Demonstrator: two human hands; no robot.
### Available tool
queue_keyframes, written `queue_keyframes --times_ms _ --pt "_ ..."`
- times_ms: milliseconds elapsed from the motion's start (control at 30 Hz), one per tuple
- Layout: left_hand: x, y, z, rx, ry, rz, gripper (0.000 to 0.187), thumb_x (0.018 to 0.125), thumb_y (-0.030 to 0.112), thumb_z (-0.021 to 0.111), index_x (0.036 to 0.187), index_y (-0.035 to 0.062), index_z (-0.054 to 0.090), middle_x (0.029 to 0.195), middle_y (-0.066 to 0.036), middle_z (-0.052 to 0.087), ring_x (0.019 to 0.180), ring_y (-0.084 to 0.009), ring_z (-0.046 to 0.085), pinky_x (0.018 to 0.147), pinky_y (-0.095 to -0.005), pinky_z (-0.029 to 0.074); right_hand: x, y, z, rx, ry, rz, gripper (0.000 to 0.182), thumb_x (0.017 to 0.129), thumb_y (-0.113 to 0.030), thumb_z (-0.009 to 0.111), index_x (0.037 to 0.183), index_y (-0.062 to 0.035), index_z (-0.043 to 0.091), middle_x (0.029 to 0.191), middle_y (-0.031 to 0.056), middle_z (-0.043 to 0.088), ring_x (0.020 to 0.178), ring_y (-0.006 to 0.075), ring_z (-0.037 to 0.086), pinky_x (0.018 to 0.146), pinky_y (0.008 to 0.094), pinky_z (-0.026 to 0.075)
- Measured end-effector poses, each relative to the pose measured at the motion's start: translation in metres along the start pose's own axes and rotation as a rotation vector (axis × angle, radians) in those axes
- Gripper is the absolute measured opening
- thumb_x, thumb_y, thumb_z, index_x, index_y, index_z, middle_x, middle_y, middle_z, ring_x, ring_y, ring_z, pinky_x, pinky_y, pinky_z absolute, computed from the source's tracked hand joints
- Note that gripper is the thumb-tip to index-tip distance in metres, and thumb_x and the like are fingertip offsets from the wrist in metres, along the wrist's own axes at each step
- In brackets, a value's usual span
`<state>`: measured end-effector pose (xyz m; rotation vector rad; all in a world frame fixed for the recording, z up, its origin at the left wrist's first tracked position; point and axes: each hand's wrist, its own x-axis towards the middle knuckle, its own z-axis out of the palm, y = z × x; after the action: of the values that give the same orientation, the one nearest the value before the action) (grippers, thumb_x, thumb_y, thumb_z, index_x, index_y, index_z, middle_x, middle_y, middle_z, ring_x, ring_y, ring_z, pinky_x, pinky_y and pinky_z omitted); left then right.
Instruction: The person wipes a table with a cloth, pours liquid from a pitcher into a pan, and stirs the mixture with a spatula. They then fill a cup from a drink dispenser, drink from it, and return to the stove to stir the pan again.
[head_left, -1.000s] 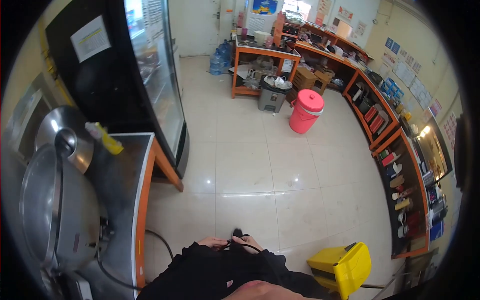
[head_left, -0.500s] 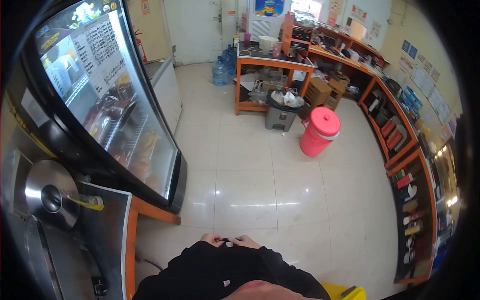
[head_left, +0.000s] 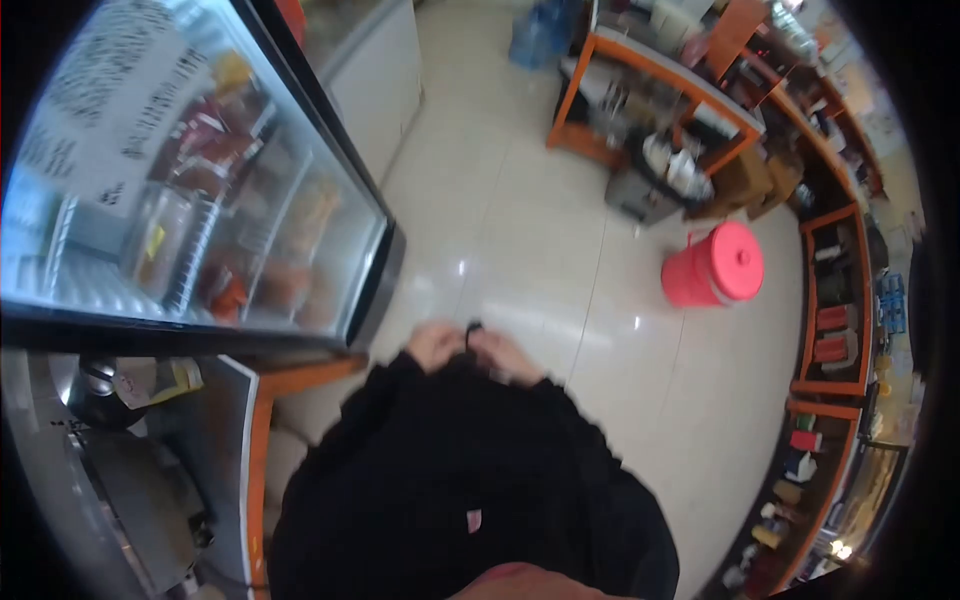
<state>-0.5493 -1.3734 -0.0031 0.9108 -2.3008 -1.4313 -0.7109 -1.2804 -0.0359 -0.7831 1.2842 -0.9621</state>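
Observation:
My left hand (head_left: 433, 346) and my right hand (head_left: 503, 353) meet in front of my waist, above the tiled floor. Between their fingertips is a thin black strip (head_left: 471, 332), like a strap or cord; blur hides its exact kind. Both hands have their fingers bent in and pinched toward it. Black sleeves cover my arms down to the wrists, and a black garment (head_left: 440, 450) fills the space below the hands.
A lit glass-door fridge (head_left: 370, 290) stands close on my left, above an orange-edged table (head_left: 262, 400). Ahead to the right are a pink lidded bucket (head_left: 700, 275) and a grey bin (head_left: 635, 198). Orange shelves (head_left: 845, 387) run along the right side.
My view has tilted down, with the fridge looming larger at left. The hands show higher in the frame, still together at the black strip.

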Motion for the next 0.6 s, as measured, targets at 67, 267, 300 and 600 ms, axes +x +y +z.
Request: queue_keyframes --times_ms 67,267,300,600 --pt "0.052 0.024 -0.034 0.009 0.022 0.091 0.01 0.072 0.006 0.058 0.08 0.002 0.062 0.066 -0.011 0.057 0.055 -0.0172 0.054 0.052 -0.0267 0.042 0.022 -0.073 -0.022 0.168 -0.133 0.146 0.021 0.084 -0.029 0.049 0.078 -0.0086 0.052 0.057 -0.0039 0.043 0.044 0.0025 0.034 0.038 0.0182 0.025" --pt "0.162 0.019 -0.068 0.007 0.041 0.146 0.007 0.071 0.004 0.06 0.077 0.0021 0.062 0.062 -0.009 0.054 0.05 -0.0165 0.051 0.047 -0.0253 0.04 0.101 -0.123 -0.085 0.324 -0.195 0.197 0.022 0.086 -0.027 0.046 0.084 -0.0054 0.051 0.055 -0.0036 0.04 0.04 0.0022 0.029 0.037 0.0166 0.021" --pt "0.181 0.021 -0.073 0.009 0.055 0.144 0.006 0.071 0.004 0.06 0.077 0.0022 0.062 0.062 -0.009 0.054 0.05 -0.0166 0.051 0.046 -0.0253 0.039 0.116 -0.131 -0.096 0.351 -0.199 0.204 0.021 0.086 -0.025 0.045 0.087 -0.005 0.051 0.055 -0.0033 0.04 0.04 0.0026 0.028 0.037 0.017 0.021" --pt "0.35 0.032 -0.109 0.132 0.312 0.22 0.011 0.069 0.0 0.058 0.08 0.0018 0.06 0.065 -0.009 0.054 0.052 -0.0212 0.053 0.047 -0.0272 0.042 0.23 -0.222 -0.218 0.389 -0.322 0.029 0.036 0.083 -0.009 0.047 0.117 0.0029 0.041 0.079 0.0032 0.052 0.063 0.0064 0.047 0.056 0.0184 0.038"
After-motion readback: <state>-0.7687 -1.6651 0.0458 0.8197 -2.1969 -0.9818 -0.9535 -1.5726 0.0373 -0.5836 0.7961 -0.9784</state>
